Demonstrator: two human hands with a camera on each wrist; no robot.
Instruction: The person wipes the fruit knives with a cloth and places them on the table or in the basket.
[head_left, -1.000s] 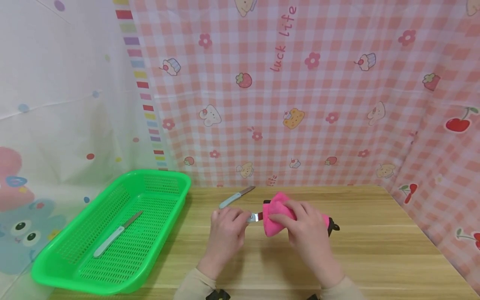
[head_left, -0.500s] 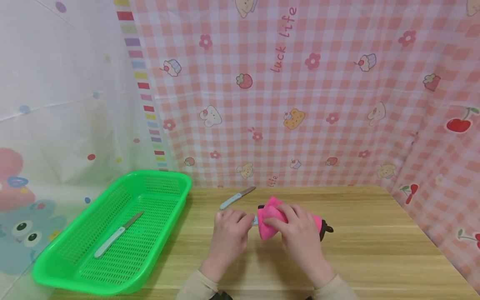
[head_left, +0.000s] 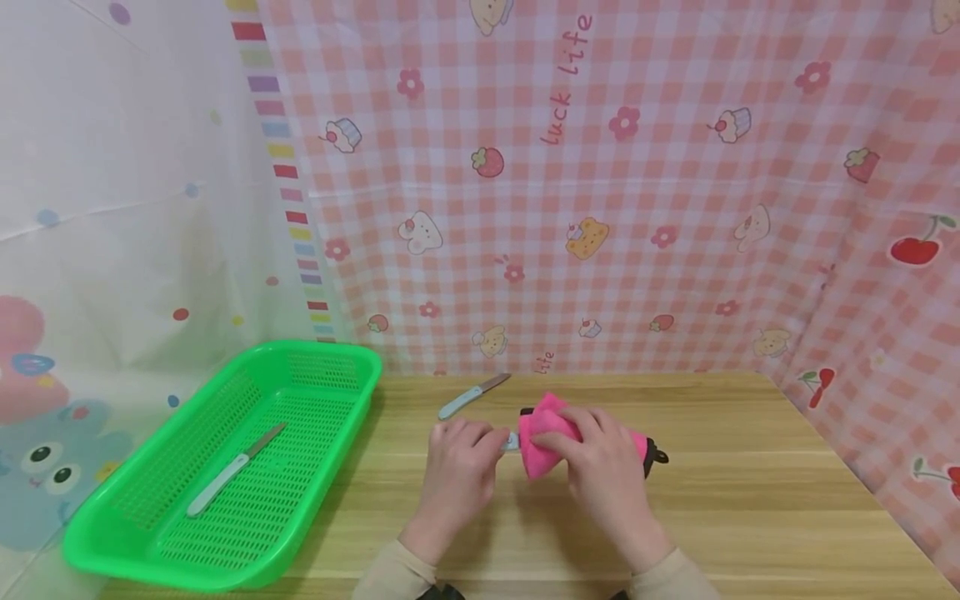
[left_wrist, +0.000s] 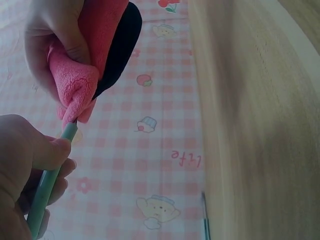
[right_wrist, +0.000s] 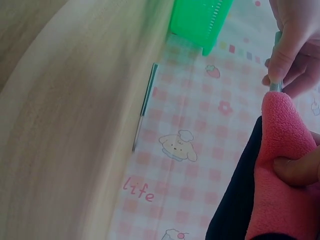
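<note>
My left hand [head_left: 461, 467] grips a knife by its pale blue-green handle [left_wrist: 47, 187], thumb along the side. A pink fuzzy cloth [head_left: 543, 446] with a black backing and a small black loop wraps the blade, which is almost wholly hidden. My right hand [head_left: 609, 479] pinches the folded cloth around it, with the thumb pressing into the pink pile in the right wrist view. Both hands are above the wooden table. Just beyond the left hand, a second knife [head_left: 461, 402] with a light blue handle lies on the table.
A green perforated plastic basket [head_left: 86, 542] stands at the left. Inside it lies another knife [head_left: 225, 483] with a light handle. The wooden table [head_left: 765, 492] meets a pink checked curtain [head_left: 525, 200] at the back and right.
My right hand and the cloth have moved left along the blade to the handle, covering the strip of blade visible earlier. Over the last half second they have shifted slightly back right.
</note>
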